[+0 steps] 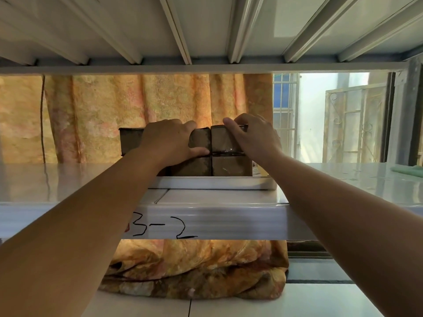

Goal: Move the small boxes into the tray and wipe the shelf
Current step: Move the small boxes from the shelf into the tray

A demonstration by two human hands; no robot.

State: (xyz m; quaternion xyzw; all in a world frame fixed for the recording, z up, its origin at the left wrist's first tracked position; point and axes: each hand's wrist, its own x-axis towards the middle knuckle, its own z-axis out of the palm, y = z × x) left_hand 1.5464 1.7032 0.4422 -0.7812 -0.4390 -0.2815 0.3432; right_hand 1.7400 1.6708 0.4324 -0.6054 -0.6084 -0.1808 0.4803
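Note:
Several small brown taped boxes stand stacked in two layers inside a shallow white tray (212, 183) on the white shelf (75, 179). My left hand (170, 139) grips the upper middle box (201, 139), fingers over its top and thumb under its front. My right hand (254, 136) holds the upper right box (223, 138), thumb on its top edge. Another upper box (130, 140) shows at the left, beside my left hand. Two lower boxes (231, 167) sit under the held ones.
A green cloth (409, 170) lies on the shelf at the far right. An orange patterned curtain (137, 106) hangs behind, a dark cord (42, 124) at its left. The upper shelf's ribbed underside (206, 30) is close overhead. The shelf's front edge reads "3-2".

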